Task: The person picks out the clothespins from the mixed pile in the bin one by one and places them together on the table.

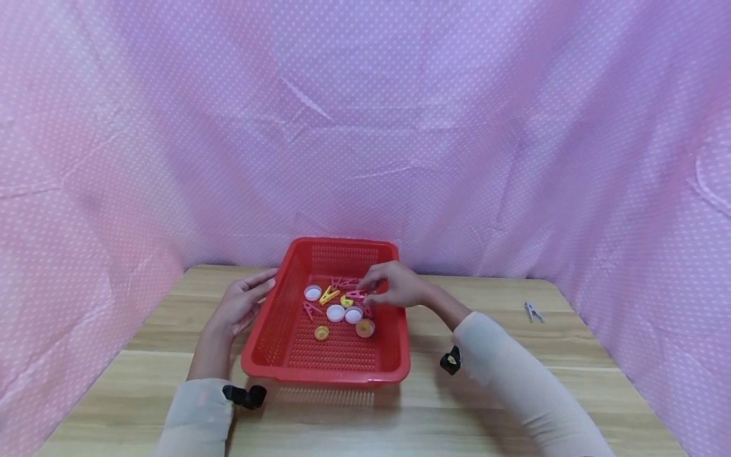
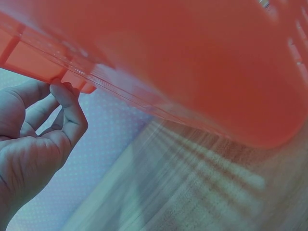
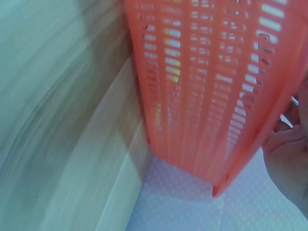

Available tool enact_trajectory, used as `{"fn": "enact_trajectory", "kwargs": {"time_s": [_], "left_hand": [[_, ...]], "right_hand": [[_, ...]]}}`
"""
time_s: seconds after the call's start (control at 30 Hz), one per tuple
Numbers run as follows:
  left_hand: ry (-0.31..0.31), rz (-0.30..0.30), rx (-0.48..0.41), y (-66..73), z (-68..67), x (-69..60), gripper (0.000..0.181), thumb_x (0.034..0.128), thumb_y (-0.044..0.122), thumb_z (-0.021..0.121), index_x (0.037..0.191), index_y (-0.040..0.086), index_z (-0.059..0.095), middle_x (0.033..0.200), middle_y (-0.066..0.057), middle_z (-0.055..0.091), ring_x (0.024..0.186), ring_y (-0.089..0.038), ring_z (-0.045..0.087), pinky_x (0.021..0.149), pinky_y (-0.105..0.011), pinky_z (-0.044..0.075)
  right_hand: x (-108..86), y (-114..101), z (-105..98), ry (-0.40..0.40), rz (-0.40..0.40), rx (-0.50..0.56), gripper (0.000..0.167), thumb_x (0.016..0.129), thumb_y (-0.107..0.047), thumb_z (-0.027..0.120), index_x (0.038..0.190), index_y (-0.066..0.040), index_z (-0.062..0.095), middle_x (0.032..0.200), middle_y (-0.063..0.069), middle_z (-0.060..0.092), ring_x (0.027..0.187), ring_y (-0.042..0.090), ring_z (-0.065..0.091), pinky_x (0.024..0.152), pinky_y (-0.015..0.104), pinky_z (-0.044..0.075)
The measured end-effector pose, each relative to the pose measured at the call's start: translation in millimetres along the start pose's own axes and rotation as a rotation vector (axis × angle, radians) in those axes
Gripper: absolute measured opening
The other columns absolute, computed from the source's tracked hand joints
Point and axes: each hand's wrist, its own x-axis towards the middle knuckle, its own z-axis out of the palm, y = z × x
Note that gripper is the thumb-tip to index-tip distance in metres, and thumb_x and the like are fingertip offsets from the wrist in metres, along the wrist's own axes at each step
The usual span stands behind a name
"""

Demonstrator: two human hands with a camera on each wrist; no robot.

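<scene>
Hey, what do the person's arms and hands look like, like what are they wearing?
The left sleeve and right sleeve are plain pale cream. Each has a small black device near its end. The left hand and right hand are ungloved.

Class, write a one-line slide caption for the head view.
Left hand holding a red basket, right hand pinching a pink clothespin inside it, near round caps.

Head view looks forward, down — close wrist views face the same basket (image 1: 325,376).
</scene>
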Motion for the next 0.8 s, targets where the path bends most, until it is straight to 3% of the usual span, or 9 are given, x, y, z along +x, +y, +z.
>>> {"fn": "enact_trajectory", "kwargs": {"time_s": [0.2, 0.37, 0.6, 0.8], "left_hand": [[-0.017, 0.013, -0.024, -0.6, 0.0, -0.4, 0.048, 0.1023, 0.011, 0.064, 0.148, 0.002, 0.052, 0.115, -0.003, 0.075, 0.096, -0.016, 0.074, 0.083, -0.034, 0.063], [-0.013, 0.002, -0.034, 0.2, 0.9, -1.2, 0.050, 0.1018, 0.013, 0.065, 0.149, 0.002, 0.051, 0.116, -0.004, 0.075, 0.097, -0.017, 0.074, 0.083, -0.034, 0.063], [-0.019, 0.008, -0.035, -1.2, -1.2, -2.4, 0.045, 0.1028, 0.013, 0.064, 0.146, 0.004, 0.055, 0.115, -0.002, 0.075, 0.096, -0.016, 0.074, 0.083, -0.033, 0.063], [-0.023, 0.005, -0.039, -0.4, -0.7, -1.3, 0.047, 0.1026, 0.013, 0.064, 0.147, 0.004, 0.053, 0.116, -0.003, 0.075, 0.096, -0.016, 0.074, 0.082, -0.033, 0.063]], "right_hand": [[-14.5, 6, -12, 0.053, 0.052, -0.056, 0.025, 0.088, -0.017, 0.083, 0.112, -0.012, 0.079, 0.105, 0.001, 0.073, 0.094, 0.018, 0.066, 0.084, 0.038, 0.060], [-25.4, 11, -21, 0.071, 0.079, -0.035, 0.023, 0.089, -0.012, 0.082, 0.111, -0.010, 0.079, 0.104, 0.006, 0.073, 0.092, 0.026, 0.066, 0.081, 0.040, 0.060], [-39.5, 22, -32, 0.099, 0.056, 0.048, 0.023, 0.091, -0.008, 0.078, 0.114, -0.005, 0.077, 0.109, 0.006, 0.073, 0.103, 0.028, 0.070, 0.093, 0.049, 0.060], [-54.0, 30, -43, 0.144, 0.048, 0.036, 0.021, 0.090, -0.004, 0.078, 0.111, -0.002, 0.077, 0.106, 0.008, 0.074, 0.100, 0.032, 0.070, 0.089, 0.053, 0.060]]}}
